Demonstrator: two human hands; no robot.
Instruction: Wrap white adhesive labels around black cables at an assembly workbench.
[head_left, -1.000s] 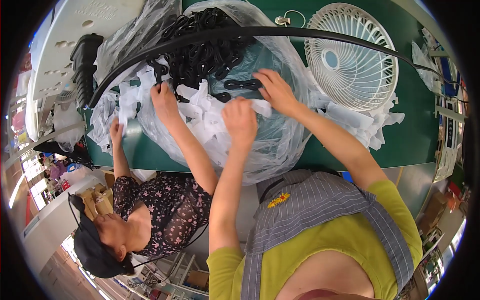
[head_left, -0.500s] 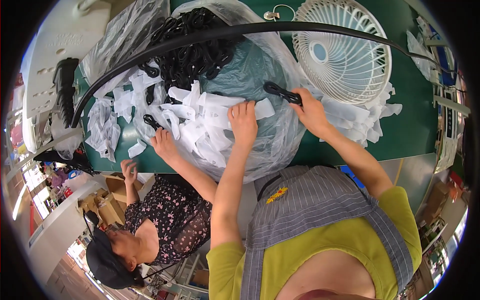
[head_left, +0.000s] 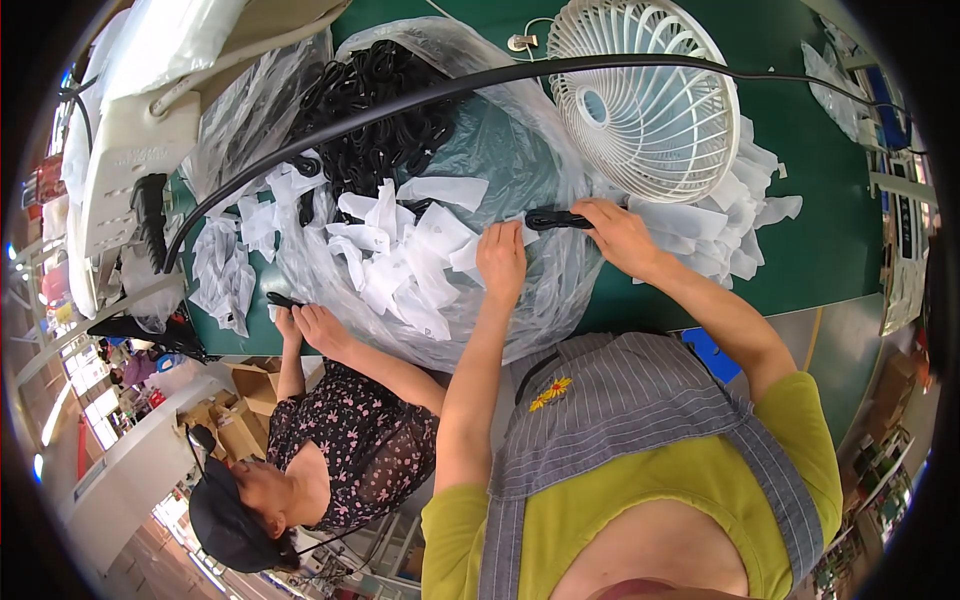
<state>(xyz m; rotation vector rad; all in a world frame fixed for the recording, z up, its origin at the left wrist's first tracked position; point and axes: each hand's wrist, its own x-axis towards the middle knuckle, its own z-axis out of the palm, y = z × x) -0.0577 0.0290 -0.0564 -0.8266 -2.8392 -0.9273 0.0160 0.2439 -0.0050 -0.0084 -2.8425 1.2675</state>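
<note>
My right hand point(head_left: 620, 238) grips one end of a coiled black cable point(head_left: 555, 219), fingers closed round it. The cable lies sideways, its far end reaching toward my left hand point(head_left: 502, 262). That hand is closed in a pinch on a small white pouch point(head_left: 528, 234), mostly hidden by the fingers and the cable end. Cable and pouch meet or overlap; I cannot tell whether the tip is inside. Below both hands spreads a large clear plastic bag point(head_left: 545, 290), with loose white pouches point(head_left: 425, 262) on it and a heap of black cables point(head_left: 370, 120) at its far left.
A white round fan point(head_left: 650, 110) stands at the far right, beside more white pouches point(head_left: 700, 225) on the green table point(head_left: 800, 230). A thick black cord point(head_left: 400, 97) arches across the view. To my left, a co-worker's hands point(head_left: 318, 328) hold a small black cable point(head_left: 284, 299).
My right hand has brought the cable left and down to the pouch at my left hand, which moved slightly right and down. The co-worker's hands have come together at the table's edge.
</note>
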